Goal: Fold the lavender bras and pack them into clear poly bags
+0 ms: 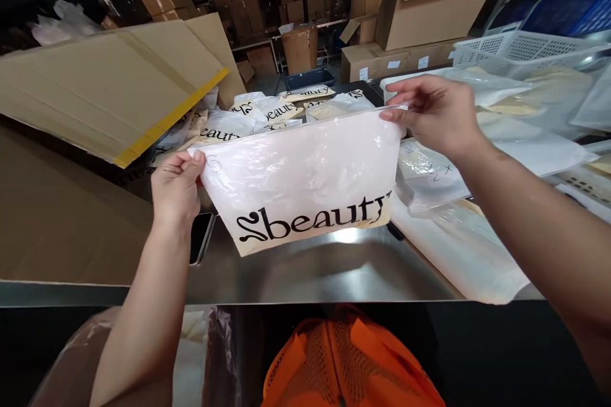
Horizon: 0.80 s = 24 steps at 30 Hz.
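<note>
A clear plastic bag point(305, 172) hangs stretched out above the metal table. Inside it lies something pale, with "beauty" in black letters along the lower edge. My left hand point(179, 181) pinches its upper left corner, beside a handwritten mark. At the upper right corner, my right hand point(424, 111) grips the edge between thumb and fingers. Behind the bag, several similar packets point(274, 108) with the same black lettering are heaped up. A phone point(201, 238) rests on the table by my left wrist.
An open cardboard box point(95, 89) with yellow tape stands at the left. More filled plastic bags point(429, 172) and a white plastic basket point(525, 48) are at the right. The metal table's point(305, 273) front edge runs before me; cartons point(434, 6) stand behind.
</note>
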Each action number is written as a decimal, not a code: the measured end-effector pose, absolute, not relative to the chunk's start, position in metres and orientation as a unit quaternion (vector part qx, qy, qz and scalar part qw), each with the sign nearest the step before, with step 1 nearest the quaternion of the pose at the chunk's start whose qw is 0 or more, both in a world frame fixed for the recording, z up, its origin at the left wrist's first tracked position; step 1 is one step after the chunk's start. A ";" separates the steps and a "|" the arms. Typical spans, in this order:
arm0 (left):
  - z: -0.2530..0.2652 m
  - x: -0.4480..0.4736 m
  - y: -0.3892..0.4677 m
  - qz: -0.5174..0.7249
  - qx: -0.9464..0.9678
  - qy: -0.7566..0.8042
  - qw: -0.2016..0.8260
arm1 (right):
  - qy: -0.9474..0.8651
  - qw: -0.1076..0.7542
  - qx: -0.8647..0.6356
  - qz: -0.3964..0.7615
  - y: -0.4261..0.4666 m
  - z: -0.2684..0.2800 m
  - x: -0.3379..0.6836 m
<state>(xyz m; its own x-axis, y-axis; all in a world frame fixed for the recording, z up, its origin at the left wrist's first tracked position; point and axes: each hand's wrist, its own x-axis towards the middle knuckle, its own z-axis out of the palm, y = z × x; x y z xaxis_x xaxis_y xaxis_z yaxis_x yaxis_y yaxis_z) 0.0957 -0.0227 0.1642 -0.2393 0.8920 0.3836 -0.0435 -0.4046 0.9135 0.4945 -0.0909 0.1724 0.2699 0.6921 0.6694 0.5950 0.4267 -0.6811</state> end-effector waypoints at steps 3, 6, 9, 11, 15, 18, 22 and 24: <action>0.157 0.101 -0.018 0.668 0.492 0.417 0.372 | -0.591 0.594 -0.543 0.054 -0.079 0.167 0.497; 0.150 0.105 -0.021 0.667 0.496 0.415 0.371 | -0.573 0.599 -0.558 0.053 -0.072 0.158 0.500; 0.151 0.106 -0.026 0.670 0.496 0.421 0.358 | -0.563 0.602 -0.563 0.065 -0.073 0.155 0.500; 0.155 0.105 -0.031 0.680 0.496 0.417 0.341 | -0.571 0.604 -0.553 0.057 -0.076 0.158 0.498; 0.162 0.105 -0.045 0.694 0.521 0.397 0.300 | -0.597 0.582 -0.551 -0.034 -0.080 0.168 0.496; 0.158 0.107 -0.050 0.684 0.546 0.397 0.277 | -0.596 0.532 -0.599 -0.054 -0.073 0.168 0.497; 0.132 0.108 -0.031 0.648 0.545 0.456 0.273 | -0.593 0.464 -0.643 -0.138 -0.072 0.148 0.487; 0.110 0.106 -0.017 0.619 0.536 0.490 0.298 | -0.627 0.438 -0.617 -0.185 -0.082 0.126 0.471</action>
<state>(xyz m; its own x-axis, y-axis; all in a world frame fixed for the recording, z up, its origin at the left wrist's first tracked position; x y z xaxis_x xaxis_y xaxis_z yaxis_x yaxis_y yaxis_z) 0.1062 -0.0166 0.1103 -0.2474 0.8943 0.3728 0.1567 -0.3428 0.9262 0.4713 -0.0822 0.1260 0.1450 0.6117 0.7777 0.9363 0.1693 -0.3077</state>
